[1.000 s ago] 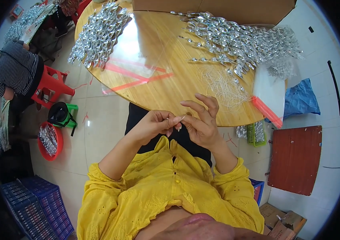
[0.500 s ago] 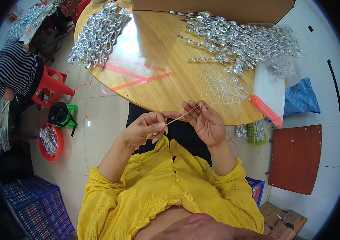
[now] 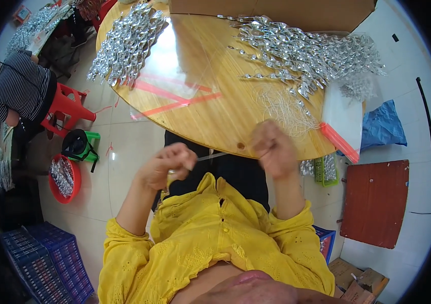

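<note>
In front of my lap, my left hand [image 3: 169,164] is closed with a thin pale strand [image 3: 210,156] running out from its fingertips to the right. Motion smears the strand, so its far end is hard to make out. My right hand [image 3: 274,149] is held at the front edge of the wooden table [image 3: 200,119], its fingers curled and blurred; whether it pinches anything does not show. Just beyond it lies a loose tangle of clear thin strings [image 3: 284,109]. Twisted silver strips [image 3: 296,50] are heaped at the back right, and another silver bundle [image 3: 126,45] lies at the left.
Clear plastic bags [image 3: 175,104] with red edges lie on the table, another [image 3: 339,142] at its right edge. A cardboard box [image 3: 271,7] stands at the back. On the left, a seated person [image 3: 23,86] is near a red basin [image 3: 65,177] of silver strips and blue crates [image 3: 48,263].
My hands, close together before around the thin strand, have moved apart. The left has shifted to the left, the right slightly right and toward the string tangle.
</note>
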A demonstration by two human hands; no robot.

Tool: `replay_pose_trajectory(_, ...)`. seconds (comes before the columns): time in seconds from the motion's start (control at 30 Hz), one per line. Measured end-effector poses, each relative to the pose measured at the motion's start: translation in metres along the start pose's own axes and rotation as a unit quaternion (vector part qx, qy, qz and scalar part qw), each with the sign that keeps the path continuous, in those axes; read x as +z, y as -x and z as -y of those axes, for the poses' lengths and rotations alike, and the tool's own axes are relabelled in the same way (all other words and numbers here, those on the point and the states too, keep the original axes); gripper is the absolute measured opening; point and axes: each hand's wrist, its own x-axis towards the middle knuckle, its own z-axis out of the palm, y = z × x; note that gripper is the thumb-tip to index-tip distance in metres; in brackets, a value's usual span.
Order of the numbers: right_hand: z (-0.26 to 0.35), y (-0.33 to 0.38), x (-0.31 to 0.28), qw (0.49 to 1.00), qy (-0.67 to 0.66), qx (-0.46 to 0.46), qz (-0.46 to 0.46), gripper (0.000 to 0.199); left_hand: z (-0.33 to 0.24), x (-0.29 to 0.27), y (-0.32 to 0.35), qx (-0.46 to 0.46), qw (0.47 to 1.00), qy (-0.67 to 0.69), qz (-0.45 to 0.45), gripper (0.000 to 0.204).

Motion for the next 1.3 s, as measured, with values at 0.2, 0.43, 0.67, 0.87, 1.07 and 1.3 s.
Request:
replay_pose_trajectory(0.2, 0.028, -0.007, 0.005, 0.994, 0.001, -0.071, -0.078, 0.01, -0.013, -0.005, 0.009, 0.041, 0.999, -0.031, -0.017, 0.008)
replay_pose_trajectory(0.43, 0.06, -0.012, 0.017, 0.982, -0.051, -0.18, -0.005, 0.008, 0.022, 0.006, 0.021, -0.108, 0.971, -0.209, 0.043, 0.035)
replay_pose_trajectory(0.67, 0.076, -0.009, 0.012, 0.966, 0.032, -0.257, -0.001, 0.008, 0.004, 0.005, 0.037, -0.088, 0.923, -0.361, -0.102, 0.019)
replay_pose_trajectory(0.87, 0.039, -0.018, 0.029, 0.967, 0.091, -0.234, 0.035, 0.009, 0.019, 0.018, 0.009, 0.142, 0.8, -0.575, -0.098, 0.044)
replay_pose_trajectory(1.07, 0.03, -0.019, 0.052, 0.963, 0.089, -0.242, 0.083, 0.012, 0.11, 0.017, -0.027, -0.009, 0.79, -0.608, -0.077, 0.035)
replay_pose_trajectory(1.3, 0.044, -0.019, 0.046, 0.872, 0.321, -0.369, 0.0, 0.019, 0.086, 0.023, -0.006, 0.13, 0.861, -0.473, -0.135, 0.032)
